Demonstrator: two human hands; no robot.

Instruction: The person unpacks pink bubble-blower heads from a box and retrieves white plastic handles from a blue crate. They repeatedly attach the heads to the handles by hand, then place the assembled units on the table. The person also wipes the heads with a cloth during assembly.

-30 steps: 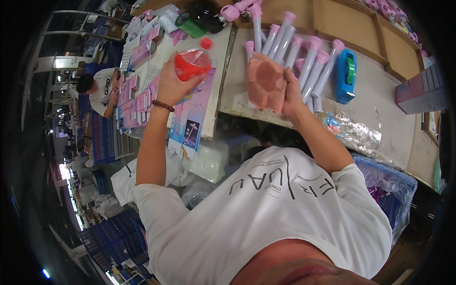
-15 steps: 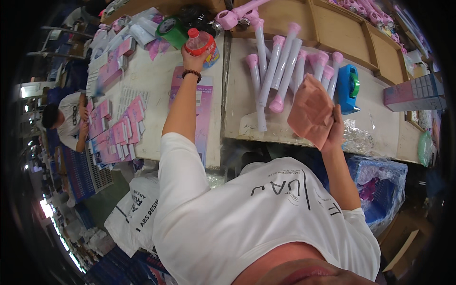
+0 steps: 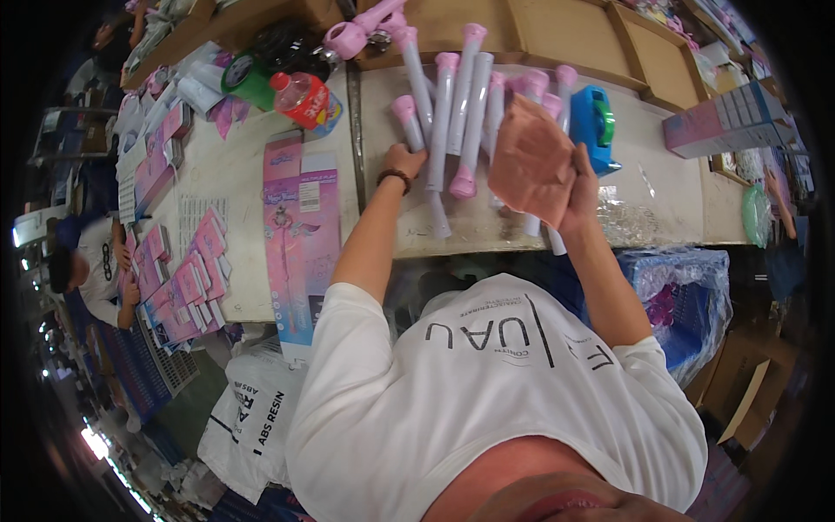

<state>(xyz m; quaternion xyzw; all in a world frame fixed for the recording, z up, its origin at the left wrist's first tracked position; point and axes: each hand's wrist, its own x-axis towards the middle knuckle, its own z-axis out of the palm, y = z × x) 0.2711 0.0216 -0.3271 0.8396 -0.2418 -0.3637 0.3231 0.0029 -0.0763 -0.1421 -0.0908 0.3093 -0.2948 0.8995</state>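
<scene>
Pale tubes (image 3: 477, 113) are lying between the hands, a brown cloth (image 3: 531, 165) that the right hand (image 3: 581, 187) is holding overlapping some. The left hand (image 3: 404, 162) is touching the leftmost tube (image 3: 413, 135), its grip unclear, seemingly picking up; lifting would call for closing firmly. The long axis is running away from that hand, slightly leftward, pink cap (image 3: 404, 108) pointing outward.

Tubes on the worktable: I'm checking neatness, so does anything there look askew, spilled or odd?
One pink-ended tube looks turned around: its pink end points toward the person, while its neighbours' mostly point away. The brown sheet in the right hand is creased. No spill shows.
</scene>
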